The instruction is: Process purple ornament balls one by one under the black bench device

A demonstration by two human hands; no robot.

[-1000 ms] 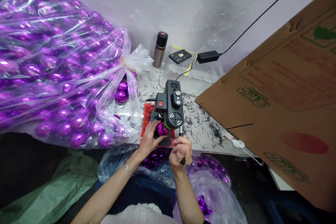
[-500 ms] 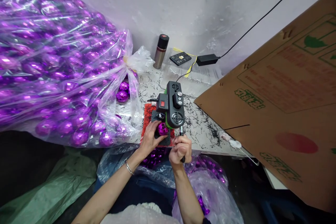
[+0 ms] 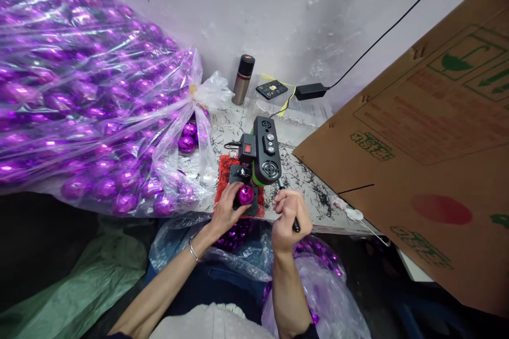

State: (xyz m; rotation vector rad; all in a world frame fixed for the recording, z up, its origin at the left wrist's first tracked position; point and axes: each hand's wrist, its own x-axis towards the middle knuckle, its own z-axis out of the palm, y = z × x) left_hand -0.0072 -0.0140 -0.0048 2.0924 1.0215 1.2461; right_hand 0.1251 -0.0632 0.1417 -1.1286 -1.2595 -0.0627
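Observation:
A shiny purple ball (image 3: 245, 195) sits at the front of a black and green bench machine (image 3: 267, 151) with a red switch. My left hand (image 3: 227, 206) curls around the ball's left and near side, thumb and fingers on it. My right hand (image 3: 292, 217) is wrapped in a fist around a black-ended lever (image 3: 296, 225) that comes out of the machine's right side. The machine's dark base plate (image 3: 252, 206) rests on a red mat (image 3: 223, 169).
A big clear bag of purple balls (image 3: 119, 116) fills the left. Behind stand a thermos (image 3: 243, 79), a phone-like black slab (image 3: 271, 89) and a power adapter (image 3: 310, 91). A cardboard box (image 3: 417, 153) leans at right. Black scraps litter the table (image 3: 222, 122).
My right hand has swung the lever to the right and turned its fist. The ball shows more fully from under the machine. My left hand stays on it.

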